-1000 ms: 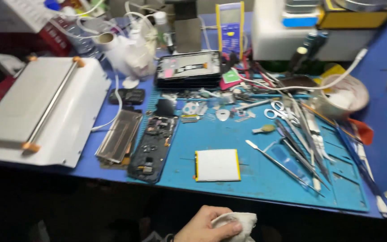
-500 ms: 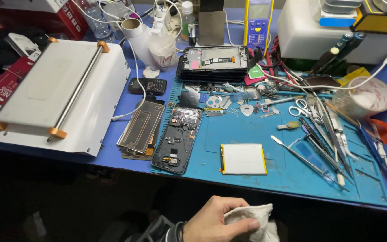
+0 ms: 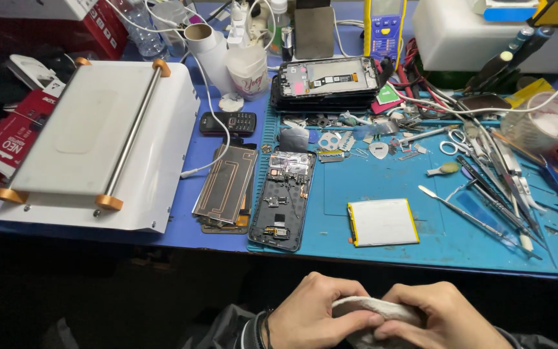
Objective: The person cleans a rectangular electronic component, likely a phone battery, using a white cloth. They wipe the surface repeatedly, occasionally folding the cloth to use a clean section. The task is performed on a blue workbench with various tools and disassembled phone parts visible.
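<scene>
A crumpled white cloth (image 3: 374, 310) sits bunched between both hands at the bottom edge of the view, below the near edge of the counter (image 3: 227, 236). The left hand (image 3: 314, 317) curls around the cloth's left end, fingers bent and closed over it; the right hand (image 3: 437, 317) closes over its right end, thumb pressed along the top. Both hands grip the cloth, which looks soft, wrinkled and slightly greyed.

Just above the hands, on a blue mat (image 3: 421, 258), lies a flat white battery (image 3: 382, 222) with a yellow edge. To the upper left of the hands rests an opened phone (image 3: 283, 200) with its circuit boards bared, and beside it a dark back panel (image 3: 226, 187) with copper traces. Far to the left of the hands stands a white machine (image 3: 92, 142) with a metal bar and orange end caps; a red box (image 3: 14, 132) with white lettering lies beyond it. Up and to the right of the hands, metal tools (image 3: 492, 187) fan across the mat, with a roll of clear tape (image 3: 550, 123) beyond them.
</scene>
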